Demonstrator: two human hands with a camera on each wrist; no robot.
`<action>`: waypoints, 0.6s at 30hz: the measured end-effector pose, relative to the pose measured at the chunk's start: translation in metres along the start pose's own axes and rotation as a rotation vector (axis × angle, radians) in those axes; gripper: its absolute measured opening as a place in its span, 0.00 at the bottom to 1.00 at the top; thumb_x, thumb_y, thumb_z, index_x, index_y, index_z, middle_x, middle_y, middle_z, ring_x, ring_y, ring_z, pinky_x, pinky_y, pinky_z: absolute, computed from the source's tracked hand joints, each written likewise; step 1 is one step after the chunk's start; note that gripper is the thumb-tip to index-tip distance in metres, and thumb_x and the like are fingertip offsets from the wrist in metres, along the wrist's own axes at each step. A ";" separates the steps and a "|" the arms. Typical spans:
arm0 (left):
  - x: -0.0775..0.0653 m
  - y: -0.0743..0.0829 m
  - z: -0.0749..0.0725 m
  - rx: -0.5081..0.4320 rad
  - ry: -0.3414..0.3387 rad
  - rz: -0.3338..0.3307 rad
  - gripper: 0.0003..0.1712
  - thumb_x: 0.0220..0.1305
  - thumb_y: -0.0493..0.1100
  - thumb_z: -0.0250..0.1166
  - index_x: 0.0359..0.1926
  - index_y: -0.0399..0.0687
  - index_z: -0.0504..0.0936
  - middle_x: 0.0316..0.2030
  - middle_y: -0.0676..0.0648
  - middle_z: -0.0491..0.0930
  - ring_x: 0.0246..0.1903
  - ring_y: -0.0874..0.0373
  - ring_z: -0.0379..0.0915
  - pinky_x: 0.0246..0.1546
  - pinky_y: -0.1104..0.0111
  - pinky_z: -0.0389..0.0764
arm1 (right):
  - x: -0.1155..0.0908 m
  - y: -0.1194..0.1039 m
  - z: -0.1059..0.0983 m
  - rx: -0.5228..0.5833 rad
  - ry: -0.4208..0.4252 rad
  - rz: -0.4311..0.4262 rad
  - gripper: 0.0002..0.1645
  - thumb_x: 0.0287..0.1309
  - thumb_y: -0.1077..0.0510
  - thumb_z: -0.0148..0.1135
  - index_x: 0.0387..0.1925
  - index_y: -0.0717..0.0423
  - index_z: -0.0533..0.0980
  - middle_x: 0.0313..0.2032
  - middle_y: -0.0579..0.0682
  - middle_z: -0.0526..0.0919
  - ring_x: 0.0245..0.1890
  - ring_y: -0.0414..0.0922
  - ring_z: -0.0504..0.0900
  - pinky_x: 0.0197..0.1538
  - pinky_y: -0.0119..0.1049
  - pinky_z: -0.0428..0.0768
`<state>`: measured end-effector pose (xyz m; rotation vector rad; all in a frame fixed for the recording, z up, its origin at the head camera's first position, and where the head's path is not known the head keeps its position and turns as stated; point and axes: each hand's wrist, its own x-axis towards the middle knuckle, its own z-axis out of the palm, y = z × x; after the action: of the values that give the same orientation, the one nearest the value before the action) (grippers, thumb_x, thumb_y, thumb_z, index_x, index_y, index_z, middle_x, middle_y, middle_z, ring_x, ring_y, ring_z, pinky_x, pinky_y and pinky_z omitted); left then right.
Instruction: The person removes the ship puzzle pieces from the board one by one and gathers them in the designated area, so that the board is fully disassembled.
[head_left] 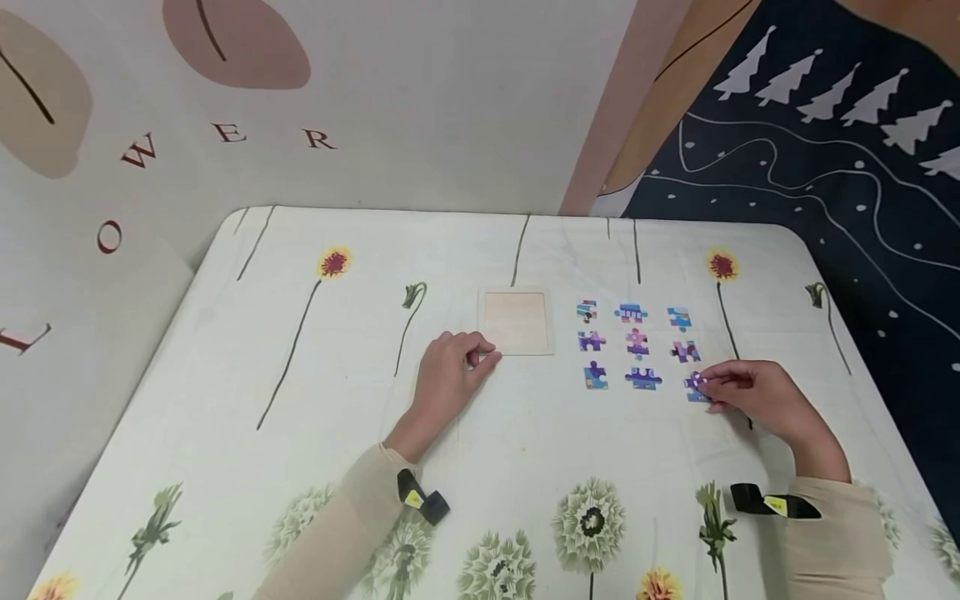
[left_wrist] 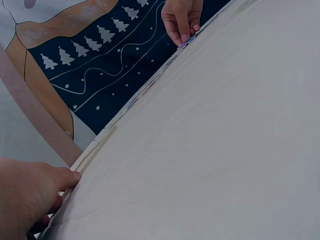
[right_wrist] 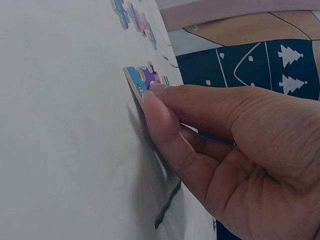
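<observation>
My right hand [head_left: 768, 400] pinches a purple and blue jigsaw puzzle piece [right_wrist: 135, 76] between thumb and index finger. In the right wrist view that piece tilts, one edge raised off the cloth. At the lower left corner of a shallow square wooden puzzle tray [head_left: 551, 329], my left hand [head_left: 450, 375] holds the rim with thumb and bent index finger. The inside of the tray is bare wood. Several other pieces lie spread in rows right of the tray, among them a pink one [head_left: 637, 342] and a purple one [head_left: 643, 378].
A white cloth with printed flowers [head_left: 592, 521] covers the table [head_left: 300, 483]. Behind the far edge stands a pale wall [head_left: 450, 108] with letters, and a dark panel with white trees [head_left: 795, 167] lies to the right.
</observation>
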<state>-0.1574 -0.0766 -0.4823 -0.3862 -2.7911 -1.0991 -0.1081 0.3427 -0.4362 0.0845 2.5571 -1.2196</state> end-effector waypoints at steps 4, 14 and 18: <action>-0.001 0.000 0.000 0.001 -0.002 -0.005 0.04 0.66 0.46 0.74 0.37 0.52 0.90 0.21 0.58 0.74 0.26 0.58 0.63 0.33 0.65 0.65 | 0.000 -0.001 0.000 -0.009 0.003 -0.005 0.16 0.70 0.66 0.63 0.52 0.77 0.79 0.36 0.57 0.88 0.28 0.40 0.87 0.35 0.31 0.82; 0.000 0.000 -0.001 -0.001 0.000 -0.001 0.03 0.66 0.45 0.74 0.37 0.52 0.90 0.21 0.57 0.73 0.26 0.58 0.63 0.33 0.65 0.65 | 0.001 -0.004 0.001 -0.025 -0.002 -0.003 0.16 0.69 0.67 0.64 0.52 0.76 0.79 0.37 0.57 0.87 0.28 0.40 0.87 0.34 0.30 0.82; 0.000 0.000 -0.001 -0.001 -0.001 -0.002 0.03 0.66 0.45 0.74 0.37 0.52 0.90 0.21 0.58 0.73 0.26 0.57 0.63 0.33 0.65 0.64 | 0.002 -0.005 0.001 -0.028 -0.002 -0.005 0.15 0.69 0.67 0.63 0.52 0.76 0.79 0.38 0.58 0.87 0.29 0.40 0.87 0.35 0.30 0.82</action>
<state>-0.1576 -0.0773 -0.4820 -0.3843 -2.7922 -1.1003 -0.1103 0.3389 -0.4336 0.0709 2.5734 -1.1841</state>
